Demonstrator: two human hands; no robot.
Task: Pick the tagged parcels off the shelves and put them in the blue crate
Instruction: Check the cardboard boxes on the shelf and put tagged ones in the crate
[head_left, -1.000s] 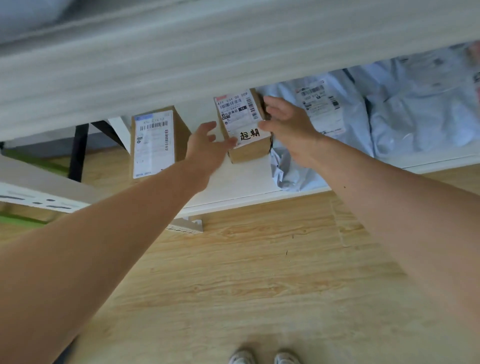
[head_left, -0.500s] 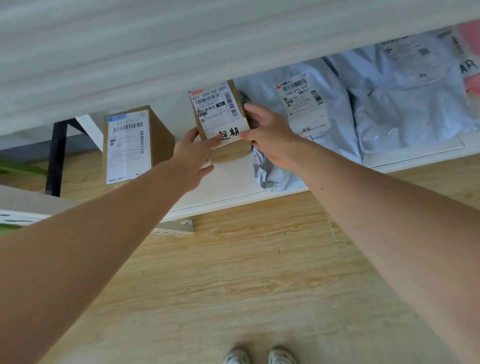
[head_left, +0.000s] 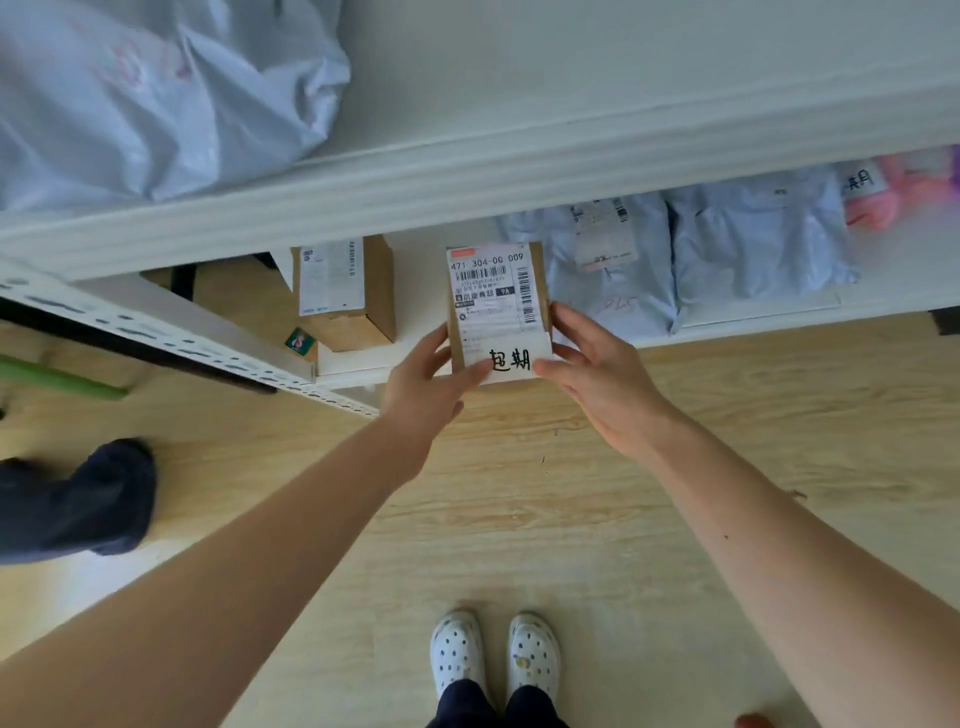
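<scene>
Head camera: my left hand (head_left: 426, 384) and right hand (head_left: 597, 384) clamp the tagged parcel (head_left: 496, 306) (handwritten slip on top) from either side at the front edge of the lower shelf (head_left: 358, 366), beside a second box (head_left: 343, 291).

Brown box (head_left: 498, 312), pale-blue bags (head_left: 753, 244), white dotted shoes (head_left: 460, 652).

A person's left hand (head_left: 426, 387) and right hand (head_left: 597, 387) grip a small cardboard parcel (head_left: 498, 301) — a handwritten white tag across its label — at the front edge of a white shelf (head_left: 345, 370), with a second box (head_left: 343, 296) on its left and pale blue mailers (head_left: 618, 291) on its right.
</scene>
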